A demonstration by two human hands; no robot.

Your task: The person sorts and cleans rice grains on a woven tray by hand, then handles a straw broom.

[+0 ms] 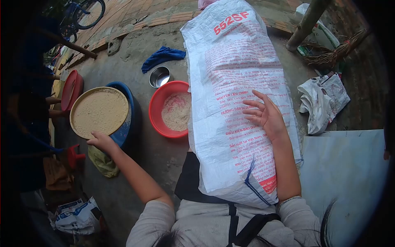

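Observation:
My left hand (pixel 103 142) grips the near rim of a shallow round yellow tray (pixel 98 110). Pale, grainy meal covers the tray, which overlaps a blue basin (pixel 131 131) with more pale grains inside. Palm turned up and fingers spread, my right hand (pixel 266 116) is over a long white sack (pixel 230 53) printed in red. The sack stretches from my lap away across the ground. Beside it stands a red basin (pixel 154 117) holding whitish grains with a pink patch.
A steel bowl (pixel 159 76) and a blue cloth (pixel 162 57) are beyond the red basin. A person in dark clothing (pixel 31 99) is at the left, near another red basin (pixel 70 88). Crumpled sacks (pixel 323 101) and a pale board (pixel 343 173) lie at right, below a wooden post (pixel 306 26).

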